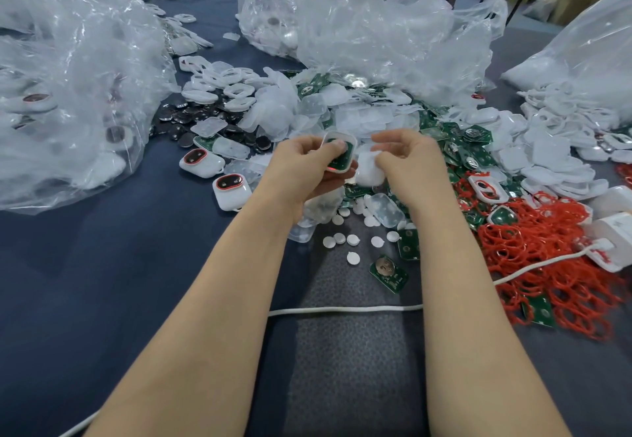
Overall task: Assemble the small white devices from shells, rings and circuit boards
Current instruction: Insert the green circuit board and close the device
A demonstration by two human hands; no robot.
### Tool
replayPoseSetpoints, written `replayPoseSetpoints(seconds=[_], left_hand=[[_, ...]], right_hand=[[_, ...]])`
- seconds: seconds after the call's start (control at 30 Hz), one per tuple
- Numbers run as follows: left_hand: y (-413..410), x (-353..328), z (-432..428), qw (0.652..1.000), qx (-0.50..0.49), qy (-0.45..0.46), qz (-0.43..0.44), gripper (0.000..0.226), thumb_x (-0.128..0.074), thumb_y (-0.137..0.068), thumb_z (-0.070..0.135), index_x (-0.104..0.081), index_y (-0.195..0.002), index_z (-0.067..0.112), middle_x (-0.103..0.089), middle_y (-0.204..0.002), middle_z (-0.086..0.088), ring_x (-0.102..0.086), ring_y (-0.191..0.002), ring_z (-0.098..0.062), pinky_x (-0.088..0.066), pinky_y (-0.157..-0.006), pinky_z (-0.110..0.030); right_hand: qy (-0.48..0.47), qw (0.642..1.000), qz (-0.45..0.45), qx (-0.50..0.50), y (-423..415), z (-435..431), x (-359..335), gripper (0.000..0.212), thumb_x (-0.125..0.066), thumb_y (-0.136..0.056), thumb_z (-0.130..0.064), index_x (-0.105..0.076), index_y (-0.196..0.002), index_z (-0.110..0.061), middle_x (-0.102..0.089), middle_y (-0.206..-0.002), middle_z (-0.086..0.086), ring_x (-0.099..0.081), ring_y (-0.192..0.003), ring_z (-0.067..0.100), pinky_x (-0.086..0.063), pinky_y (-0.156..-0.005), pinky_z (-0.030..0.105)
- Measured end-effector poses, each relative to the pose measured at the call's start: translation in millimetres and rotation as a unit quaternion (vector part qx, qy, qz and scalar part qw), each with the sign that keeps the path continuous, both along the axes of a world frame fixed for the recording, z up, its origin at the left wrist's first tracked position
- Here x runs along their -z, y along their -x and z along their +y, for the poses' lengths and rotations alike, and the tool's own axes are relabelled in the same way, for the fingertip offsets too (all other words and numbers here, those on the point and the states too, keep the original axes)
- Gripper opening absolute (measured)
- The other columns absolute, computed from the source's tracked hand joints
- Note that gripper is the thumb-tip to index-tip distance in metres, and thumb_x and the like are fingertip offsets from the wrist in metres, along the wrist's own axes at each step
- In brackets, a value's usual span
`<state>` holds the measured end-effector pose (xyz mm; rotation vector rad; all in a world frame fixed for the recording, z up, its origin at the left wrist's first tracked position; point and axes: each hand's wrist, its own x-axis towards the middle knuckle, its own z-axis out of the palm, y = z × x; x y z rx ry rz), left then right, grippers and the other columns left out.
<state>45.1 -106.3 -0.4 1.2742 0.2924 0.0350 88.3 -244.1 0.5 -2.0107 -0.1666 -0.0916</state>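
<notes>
Shell [334,135] in the left hand [307,166] sits at the centre of my view, just above the dark blue tablecloth [102,265]. Its open face is turned toward the camera and its long axis runs near-to-far. A green circuit board [343,159] lies inside it, and a sliver of red shows at the near end. I see the thumb pressing on the board while the fingers curl underneath, so that hand is gripping the shell. Touching it on the right, a second shell [368,173] shows only its smooth white outside, and I cannot tell which way its long axis points. The right hand [407,159] has its fingers curled round this one. Two finished devices [201,161] lie left of the hands, their dark oval faces with red rims facing up. Three clear plastic bags ring the work. The left bag [68,60] holds white units with dark oval faces. The centre bag [359,26] holds white parts and a few silvery discs. The right bag [581,43] holds white parts that I cannot make out, with white frames spilling from its mouth. Loose on the cloth are translucent covers [307,108], dark coin cells [184,118], a heap of green boards [475,152], small white discs [342,239] and a tangle of red rings [547,265]. A white cord [342,310] crosses beneath both forearms.
</notes>
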Motion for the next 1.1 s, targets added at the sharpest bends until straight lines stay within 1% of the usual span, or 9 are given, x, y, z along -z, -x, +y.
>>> replayPoseSetpoints(seconds=[0.1, 0.23, 0.33, 0.4, 0.5, 0.6, 0.7, 0.87, 1.1], left_hand=[[-0.2, -0.2, -0.2, 0.999, 0.002, -0.034, 0.003, 0.006, -0.061, -0.092, 0.012, -0.063, -0.088, 0.009, -0.072, -0.071, -0.005, -0.070, -0.064, -0.013, -0.057, -0.057, -0.020], [1.8, 0.1, 2.5, 0.996, 0.049, -0.072, 0.015, 0.007, -0.065, -0.090, 0.018, -0.066, -0.090, 0.011, -0.072, -0.076, -0.004, -0.071, -0.067, -0.012, -0.053, -0.054, -0.018], [3.1, 0.0, 4.0, 0.993, 0.085, -0.082, 0.020, 0.013, -0.065, -0.091, 0.021, -0.068, -0.098, 0.010, -0.073, -0.078, -0.003, -0.070, -0.069, -0.010, -0.054, -0.057, -0.018], [1.7, -0.1, 5.9, 0.995, 0.056, -0.084, 0.020, 0.011, -0.066, -0.090, 0.020, -0.068, -0.094, 0.010, -0.072, -0.076, -0.001, -0.066, -0.062, -0.007, -0.054, -0.057, -0.018], [-2.2, 1.0, 9.3, 0.995, -0.005, -0.102, 0.017, 0.011, -0.069, -0.088, 0.016, -0.064, -0.094, 0.008, -0.065, -0.075, -0.001, -0.059, -0.059, -0.005, -0.053, -0.059, -0.017], [-3.7, 2.8, 8.9, 0.992, -0.026, -0.121, 0.012, 0.010, -0.071, -0.086, 0.017, -0.064, -0.092, 0.013, -0.063, -0.078, 0.002, -0.059, -0.068, -0.006, -0.052, -0.070, -0.021], [-2.9, 2.7, 6.6, 0.993, -0.024, -0.113, -0.003, 0.008, -0.069, -0.087, 0.013, -0.062, -0.090, 0.017, -0.065, -0.081, 0.001, -0.061, -0.073, -0.008, -0.049, -0.069, -0.020], [-3.2, 4.2, 7.0, 0.989, -0.021, -0.145, -0.033, 0.016, -0.065, -0.090, 0.009, -0.062, -0.104, 0.016, -0.064, -0.081, -0.001, -0.061, -0.080, -0.017, -0.043, -0.064, -0.023], [-3.8, 7.8, 1.2, 0.979, -0.040, -0.179, -0.089, 0.016, -0.062, -0.091, 0.006, -0.061, -0.103, 0.016, -0.057, -0.072, 0.001, -0.057, -0.068, -0.009, -0.046, -0.066, -0.014]], right_hand=[[0.104, 0.992, -0.069, 0.012, 2.5, 4.9, -0.2, 0.022, -0.054, -0.090, -0.013, -0.066, -0.108, -0.019, -0.064, -0.098, -0.007, -0.057, -0.087, 0.007, -0.047, -0.079, 0.020], [0.048, 0.995, -0.066, -0.049, 5.7, 6.2, -8.8, 0.023, -0.054, -0.096, -0.030, -0.068, -0.112, -0.023, -0.066, -0.099, -0.013, -0.059, -0.085, 0.010, -0.048, -0.078, 0.020], [0.058, 0.991, -0.027, -0.122, 7.6, 3.9, -9.7, 0.020, -0.056, -0.095, -0.023, -0.068, -0.110, -0.028, -0.069, -0.095, -0.007, -0.064, -0.084, 0.010, -0.052, -0.078, 0.021], [0.044, 0.991, -0.019, -0.122, 7.2, 2.6, -8.3, 0.017, -0.059, -0.093, -0.019, -0.067, -0.107, -0.022, -0.068, -0.085, -0.003, -0.062, -0.072, 0.007, -0.051, -0.069, 0.017], [0.006, 0.995, 0.006, -0.102, 6.6, 1.2, -8.2, 0.012, -0.064, -0.090, -0.015, -0.061, -0.101, -0.014, -0.068, -0.079, 0.003, -0.061, -0.064, 0.007, -0.053, -0.067, 0.023], [-0.011, 0.992, 0.042, -0.120, 8.1, 4.0, -7.5, 0.016, -0.067, -0.088, -0.012, -0.055, -0.098, -0.015, -0.069, -0.075, 0.002, -0.063, -0.056, 0.005, -0.055, -0.062, 0.021], [-0.039, 0.987, 0.067, -0.138, 10.1, 7.5, -7.5, 0.017, -0.065, -0.088, -0.006, -0.054, -0.099, -0.012, -0.069, -0.070, 0.000, -0.064, -0.053, 0.005, -0.054, -0.057, 0.019], [-0.024, 0.990, 0.057, -0.130, 13.1, 10.0, -6.8, 0.006, -0.065, -0.089, -0.013, -0.060, -0.089, -0.011, -0.072, -0.076, 0.006, -0.068, -0.062, 0.012, -0.060, -0.069, 0.029], [-0.031, 0.991, 0.048, -0.118, 13.1, 11.5, -5.8, 0.007, -0.064, -0.090, -0.009, -0.059, -0.085, -0.009, -0.071, -0.070, 0.004, -0.068, -0.060, 0.014, -0.060, -0.069, 0.032]])
